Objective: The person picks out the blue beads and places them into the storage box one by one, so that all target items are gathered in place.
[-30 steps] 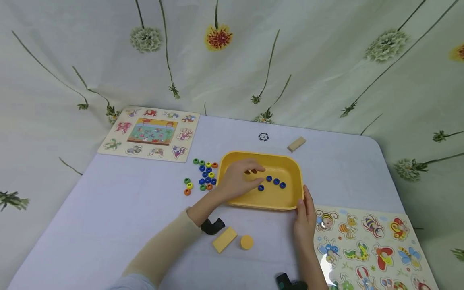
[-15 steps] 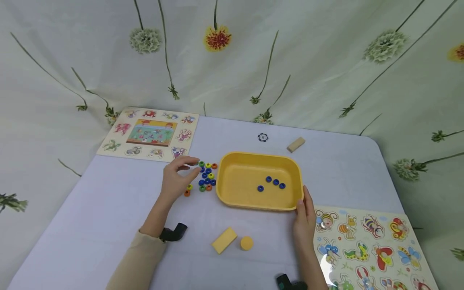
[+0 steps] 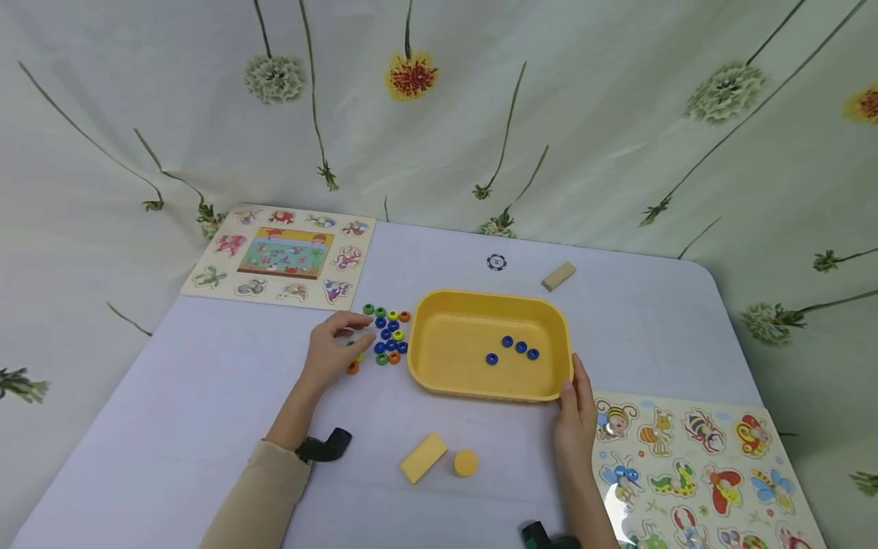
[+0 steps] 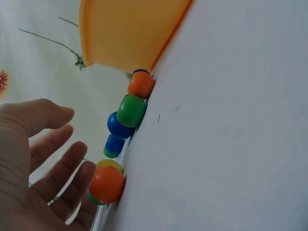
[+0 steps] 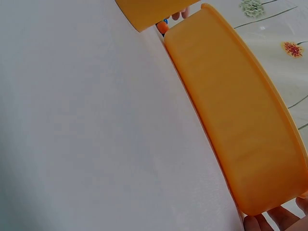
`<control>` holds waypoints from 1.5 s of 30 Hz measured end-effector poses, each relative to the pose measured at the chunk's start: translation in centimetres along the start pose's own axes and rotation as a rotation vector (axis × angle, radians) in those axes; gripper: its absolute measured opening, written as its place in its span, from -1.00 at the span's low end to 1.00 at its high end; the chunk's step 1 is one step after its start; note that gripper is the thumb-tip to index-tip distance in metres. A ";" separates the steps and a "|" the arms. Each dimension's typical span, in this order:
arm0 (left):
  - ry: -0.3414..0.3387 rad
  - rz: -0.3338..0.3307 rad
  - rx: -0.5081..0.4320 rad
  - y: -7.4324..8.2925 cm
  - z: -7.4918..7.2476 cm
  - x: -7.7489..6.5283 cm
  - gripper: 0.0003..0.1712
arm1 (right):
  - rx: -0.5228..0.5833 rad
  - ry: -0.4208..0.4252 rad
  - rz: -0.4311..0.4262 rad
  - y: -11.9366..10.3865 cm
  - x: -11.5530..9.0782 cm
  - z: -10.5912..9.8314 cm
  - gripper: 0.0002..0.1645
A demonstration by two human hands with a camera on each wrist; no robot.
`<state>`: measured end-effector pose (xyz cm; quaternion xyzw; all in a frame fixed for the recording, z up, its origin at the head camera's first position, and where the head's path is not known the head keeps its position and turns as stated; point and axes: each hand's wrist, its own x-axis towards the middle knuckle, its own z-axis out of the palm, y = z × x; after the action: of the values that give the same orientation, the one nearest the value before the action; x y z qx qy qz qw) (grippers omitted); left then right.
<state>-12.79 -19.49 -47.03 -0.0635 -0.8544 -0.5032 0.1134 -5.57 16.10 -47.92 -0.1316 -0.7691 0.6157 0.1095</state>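
Observation:
My left hand (image 3: pixel 329 352) hovers at the left edge of a cluster of small round beads (image 3: pixel 393 325), thumb and fingers apart with nothing between them. The beads are blue, green, yellow and orange. Its fingertips come close to an orange bead (image 4: pixel 107 185) in the left wrist view; whether they touch it I cannot tell. Several blue beads (image 3: pixel 521 347) lie inside a yellow tray (image 3: pixel 456 381). At the tray's near right corner my right hand (image 3: pixel 575 427) holds the rim, thumb on the near side, fingers along the outer end wall.
In front of the tray lie a wooden block (image 3: pixel 424 457) and a round yellow piece (image 3: pixel 466 463). Behind it are a poker chip (image 3: pixel 497 262) and another block (image 3: pixel 559 276). Picture puzzle boards stand at back left (image 3: pixel 274 255) and front right (image 3: pixel 706 473).
My left hand has moved from above the tray leftward to the bead cluster, then slightly lower. My right hand stays at the tray's corner. The blue beads in the tray have not moved.

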 end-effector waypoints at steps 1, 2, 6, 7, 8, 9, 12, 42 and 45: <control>-0.014 -0.014 0.005 -0.2 0.0 -0.1 -0.69 | -0.001 -0.001 0.001 0.0 0.0 0.0 -0.52; -0.029 -0.029 0.010 -0.5 0.0 -0.2 -0.70 | -0.005 -0.001 0.004 0.0 0.0 0.1 -0.52; -0.080 -0.058 0.008 -1.3 0.1 -0.3 -0.74 | -0.025 -0.004 0.017 -0.1 0.0 0.1 -0.51; -0.091 -0.063 0.014 -1.5 0.2 -0.3 -0.74 | -0.026 -0.004 0.020 -0.1 -0.1 0.1 -0.52; -0.102 -0.064 0.023 -1.6 0.3 -0.3 -0.74 | -0.025 -0.002 0.021 -0.1 -0.1 0.1 -0.52; -0.111 -0.064 0.034 -1.7 0.3 -0.3 -0.74 | -0.022 -0.001 0.020 -0.1 -0.1 0.1 -0.52; -0.123 -0.063 0.069 -1.7 0.5 -0.3 -0.75 | -0.011 0.000 0.014 0.0 -0.1 0.1 -0.51; 0.066 -0.023 -0.044 0.4 0.4 0.3 -0.71 | 0.003 -0.009 0.002 -0.3 -0.1 0.0 -0.52; 0.038 0.044 -0.114 3.5 0.4 0.9 -0.72 | 0.000 -0.004 -0.001 -0.3 -0.1 -0.1 -0.52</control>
<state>-12.90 -17.42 -44.08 -0.0790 -0.8203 -0.5497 0.1365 -5.50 16.10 -47.59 -0.1299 -0.7696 0.6158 0.1082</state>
